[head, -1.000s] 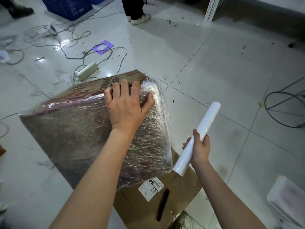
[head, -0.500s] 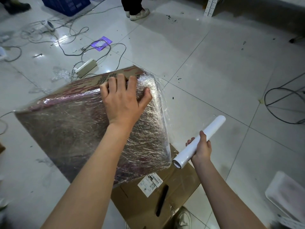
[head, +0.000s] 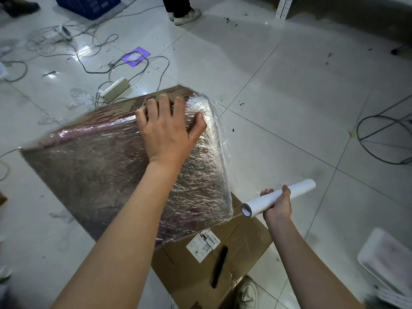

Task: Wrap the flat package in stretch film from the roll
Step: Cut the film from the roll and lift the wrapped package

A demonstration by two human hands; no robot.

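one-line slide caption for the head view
Left hand steadies the film-wrapped flat package while the right hand grips the stretch film roll.

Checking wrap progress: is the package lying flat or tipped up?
Tipped up: the package leans on edge over a cardboard box, steadied by the left hand.

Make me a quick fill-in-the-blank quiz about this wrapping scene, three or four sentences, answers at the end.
1. The left hand rests on the film-covered ____.
2. The right hand grips the white ____.
3. Under the package lies a flattened brown ____ bearing a label.
4. The power strip lies on the tiled ____.

Missing words: package; roll; carton; floor
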